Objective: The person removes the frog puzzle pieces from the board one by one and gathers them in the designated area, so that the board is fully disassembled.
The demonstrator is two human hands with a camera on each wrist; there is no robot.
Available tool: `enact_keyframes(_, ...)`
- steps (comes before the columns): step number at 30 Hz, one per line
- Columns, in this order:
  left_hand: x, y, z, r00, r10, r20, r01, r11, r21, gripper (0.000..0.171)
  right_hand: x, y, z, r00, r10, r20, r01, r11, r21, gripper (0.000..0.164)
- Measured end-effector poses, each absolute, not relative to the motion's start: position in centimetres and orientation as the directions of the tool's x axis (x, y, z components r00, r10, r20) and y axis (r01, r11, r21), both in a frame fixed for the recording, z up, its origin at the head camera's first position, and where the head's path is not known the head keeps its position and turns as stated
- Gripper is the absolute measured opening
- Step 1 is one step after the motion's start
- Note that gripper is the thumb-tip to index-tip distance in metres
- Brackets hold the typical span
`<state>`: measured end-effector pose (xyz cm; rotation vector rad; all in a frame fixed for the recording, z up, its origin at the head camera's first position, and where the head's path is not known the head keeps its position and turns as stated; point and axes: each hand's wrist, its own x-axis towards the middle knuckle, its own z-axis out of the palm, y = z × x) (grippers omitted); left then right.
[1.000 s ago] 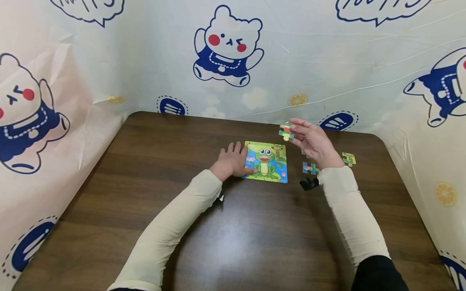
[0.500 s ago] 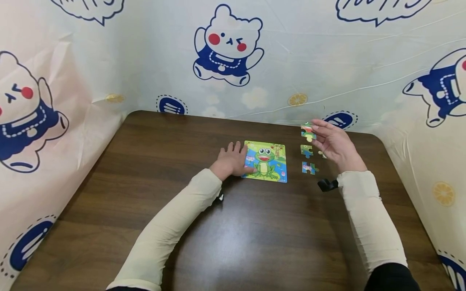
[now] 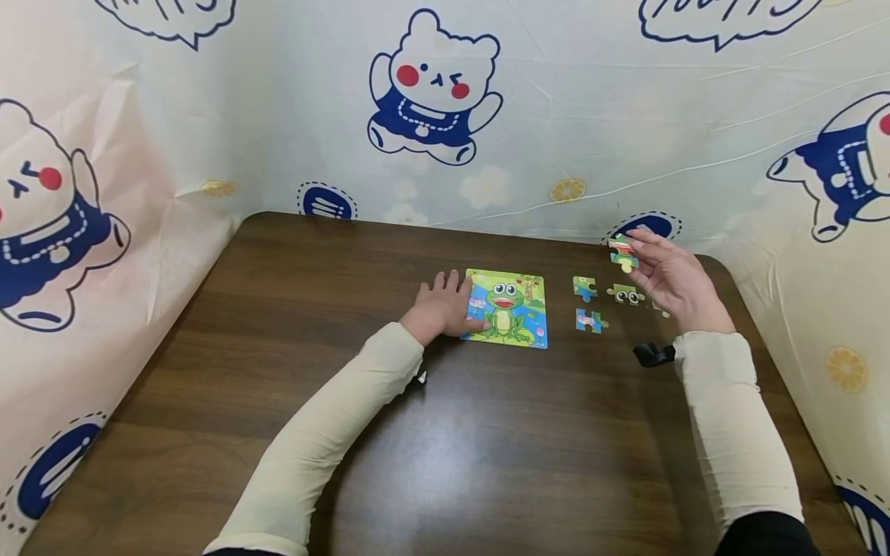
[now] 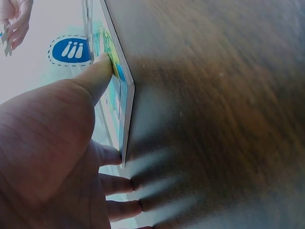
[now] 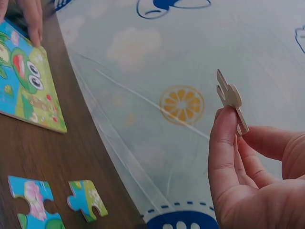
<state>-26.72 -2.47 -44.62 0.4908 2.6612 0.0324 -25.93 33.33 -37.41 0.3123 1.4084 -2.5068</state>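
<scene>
A square picture board point(image 3: 530, 320) with a green frog on it lies on the table. My left hand point(image 3: 439, 309) rests at its left edge, fingers spread on the tabletop and thumb point(image 4: 97, 71) lying on the board. In the air to the right, my right hand point(image 3: 680, 289) pinches a jigsaw piece point(image 3: 623, 253) printed with a red mouth and green; the right wrist view shows this piece point(image 5: 232, 97) almost edge-on. Below that hand lie a jigsaw piece with frog eyes point(image 3: 627, 295), a green-and-blue piece point(image 3: 585, 289) and a pink-and-blue piece point(image 3: 591, 321).
Another jigsaw piece point(image 3: 660, 310) is mostly hidden behind the right hand. The brown wooden table point(image 3: 445, 448) ends at a cloth backdrop point(image 3: 299, 116) with bear prints. A black strap end point(image 3: 653, 354) sticks out from the right wrist.
My right hand has moved to the right with the pinched jigsaw piece, uncovering the pieces on the table, including the frog-eyes one. The left hand has stayed on the board.
</scene>
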Motion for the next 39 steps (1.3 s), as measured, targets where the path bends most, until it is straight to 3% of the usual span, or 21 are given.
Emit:
enact_keyframes(22,-26.8,-2.4,-44.6,-0.846,0.344,-0.408,0.333,0.938,0.100,0.100,-24.6,39.8,-36.5,-0.942,-0.096,-0.321,0.313,-0.593,-0.742,0.026)
enact_keyframes(39,-26.8,-2.4,-44.6,-0.847,0.343,-0.406,0.330,0.938,0.103,0.100,-24.2,40.7,-36.6,-0.950,-0.084,-0.301,0.289,-0.605,-0.742,0.025)
